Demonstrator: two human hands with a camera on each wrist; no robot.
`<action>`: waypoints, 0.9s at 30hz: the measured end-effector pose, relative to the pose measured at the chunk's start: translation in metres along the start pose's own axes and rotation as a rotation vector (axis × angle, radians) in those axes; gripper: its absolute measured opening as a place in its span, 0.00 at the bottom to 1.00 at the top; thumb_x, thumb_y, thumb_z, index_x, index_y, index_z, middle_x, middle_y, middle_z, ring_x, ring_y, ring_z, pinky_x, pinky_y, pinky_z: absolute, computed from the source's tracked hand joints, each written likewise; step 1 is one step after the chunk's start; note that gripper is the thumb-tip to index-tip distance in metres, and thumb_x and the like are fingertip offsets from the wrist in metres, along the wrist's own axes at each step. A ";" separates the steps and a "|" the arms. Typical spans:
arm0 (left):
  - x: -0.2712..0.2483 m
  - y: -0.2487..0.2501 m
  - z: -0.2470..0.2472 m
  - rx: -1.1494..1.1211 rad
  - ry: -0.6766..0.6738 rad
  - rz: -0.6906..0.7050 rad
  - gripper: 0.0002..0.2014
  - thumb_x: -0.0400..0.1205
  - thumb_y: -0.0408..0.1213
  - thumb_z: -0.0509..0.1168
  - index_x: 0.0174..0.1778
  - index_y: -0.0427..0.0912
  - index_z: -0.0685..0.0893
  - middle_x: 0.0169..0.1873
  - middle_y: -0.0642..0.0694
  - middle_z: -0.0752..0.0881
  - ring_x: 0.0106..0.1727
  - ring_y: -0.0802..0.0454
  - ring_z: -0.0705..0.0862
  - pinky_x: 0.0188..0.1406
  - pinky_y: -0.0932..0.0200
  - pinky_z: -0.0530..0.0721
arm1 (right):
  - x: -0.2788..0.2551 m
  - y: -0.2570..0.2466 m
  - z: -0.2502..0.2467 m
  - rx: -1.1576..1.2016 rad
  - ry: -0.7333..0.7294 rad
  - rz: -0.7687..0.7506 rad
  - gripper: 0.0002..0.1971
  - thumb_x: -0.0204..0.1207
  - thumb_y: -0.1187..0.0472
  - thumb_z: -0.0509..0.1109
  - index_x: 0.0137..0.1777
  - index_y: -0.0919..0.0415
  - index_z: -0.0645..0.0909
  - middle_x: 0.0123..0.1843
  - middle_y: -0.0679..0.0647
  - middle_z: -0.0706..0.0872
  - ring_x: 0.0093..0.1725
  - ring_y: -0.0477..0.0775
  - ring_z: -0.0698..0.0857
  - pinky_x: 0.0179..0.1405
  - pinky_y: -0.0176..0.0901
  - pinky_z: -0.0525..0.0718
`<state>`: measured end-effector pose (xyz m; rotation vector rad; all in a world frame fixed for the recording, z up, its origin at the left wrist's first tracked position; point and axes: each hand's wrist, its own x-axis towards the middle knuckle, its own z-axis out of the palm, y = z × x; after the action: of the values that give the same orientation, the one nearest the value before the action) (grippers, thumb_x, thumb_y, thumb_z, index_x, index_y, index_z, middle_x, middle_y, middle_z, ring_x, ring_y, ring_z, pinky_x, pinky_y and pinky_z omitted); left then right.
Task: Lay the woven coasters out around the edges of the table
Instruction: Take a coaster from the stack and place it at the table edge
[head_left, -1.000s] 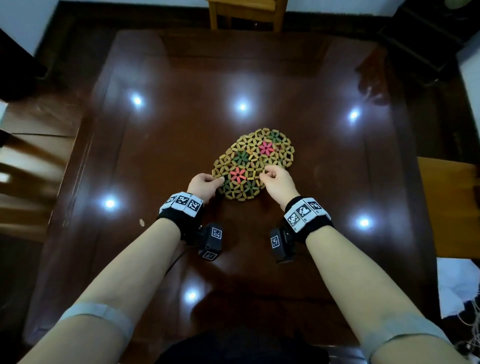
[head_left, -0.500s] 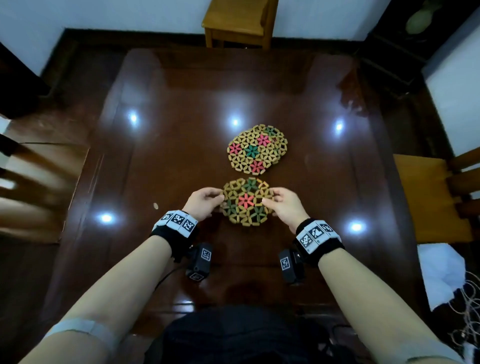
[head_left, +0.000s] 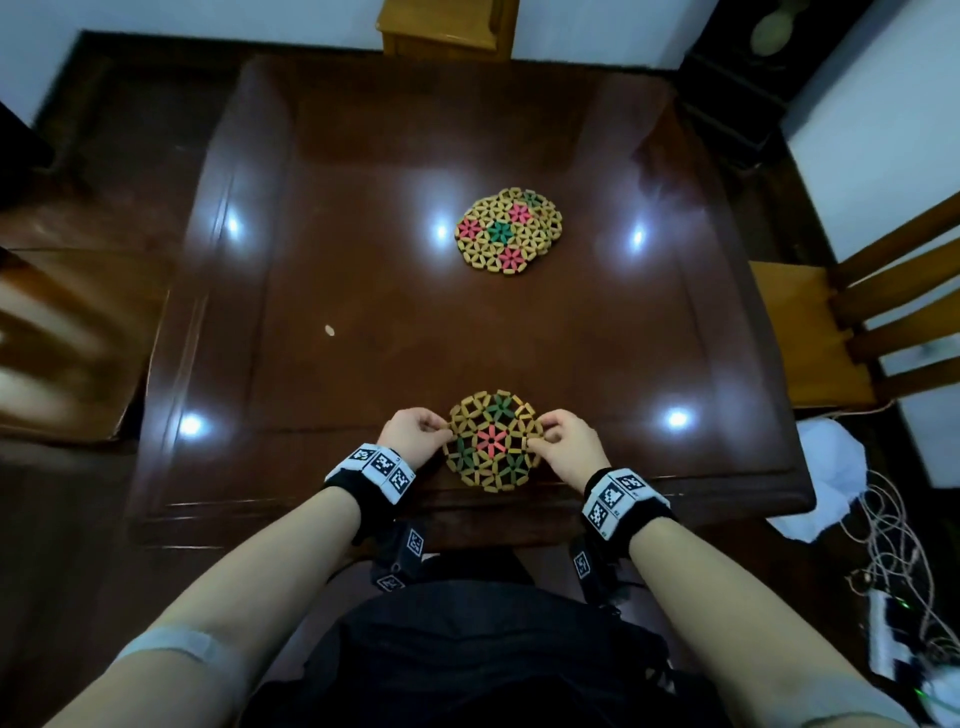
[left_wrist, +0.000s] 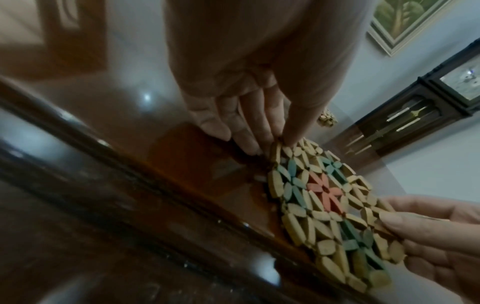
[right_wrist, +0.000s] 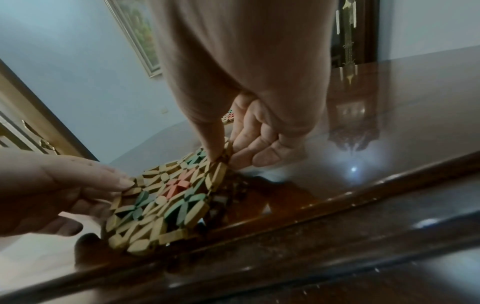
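A round woven coaster (head_left: 493, 440) with a red flower at its centre and green ones around it sits at the near edge of the dark wooden table (head_left: 363, 322). My left hand (head_left: 413, 435) pinches its left rim and my right hand (head_left: 563, 441) pinches its right rim. The left wrist view shows the coaster (left_wrist: 330, 207) with my left fingers (left_wrist: 249, 127) at its far edge. In the right wrist view my right thumb and fingers (right_wrist: 249, 142) pinch the coaster (right_wrist: 168, 197), whose right side is lifted slightly off the table. A small stack of matching coasters (head_left: 510, 230) lies at the table's middle.
A small pale speck (head_left: 328, 330) lies on the table left of centre. Wooden chairs stand at the far side (head_left: 449, 26) and the right side (head_left: 810, 338). White cloth (head_left: 826, 467) and cables (head_left: 893, 566) lie on the floor at the right.
Both hands have drawn one coaster off the stack and toward me, from the table's middle to its near edge. The remaining stack stays in the middle.
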<state>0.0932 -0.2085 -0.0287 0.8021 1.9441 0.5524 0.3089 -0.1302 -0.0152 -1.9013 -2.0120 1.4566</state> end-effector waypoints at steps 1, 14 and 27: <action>-0.004 -0.001 0.001 0.024 0.011 0.008 0.04 0.75 0.40 0.73 0.42 0.47 0.87 0.39 0.49 0.88 0.47 0.49 0.87 0.50 0.55 0.85 | -0.004 0.001 0.001 -0.039 0.018 -0.016 0.19 0.75 0.57 0.72 0.65 0.58 0.78 0.57 0.55 0.87 0.57 0.53 0.84 0.46 0.35 0.79; -0.024 0.008 0.020 0.745 -0.073 0.397 0.35 0.77 0.60 0.64 0.79 0.54 0.66 0.80 0.53 0.66 0.81 0.48 0.62 0.78 0.46 0.65 | -0.013 0.015 -0.014 -0.721 -0.233 -0.429 0.26 0.82 0.59 0.58 0.80 0.44 0.65 0.85 0.46 0.59 0.84 0.54 0.53 0.80 0.56 0.53; -0.013 0.016 0.028 0.846 -0.137 0.413 0.34 0.81 0.46 0.64 0.82 0.52 0.57 0.84 0.51 0.55 0.85 0.52 0.52 0.83 0.52 0.56 | 0.004 0.023 -0.016 -0.714 -0.116 -0.442 0.31 0.81 0.45 0.62 0.82 0.43 0.57 0.86 0.44 0.55 0.85 0.53 0.50 0.80 0.56 0.52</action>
<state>0.1271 -0.2054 -0.0237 1.7414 1.8683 -0.1374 0.3344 -0.1215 -0.0228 -1.3574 -3.0369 0.8106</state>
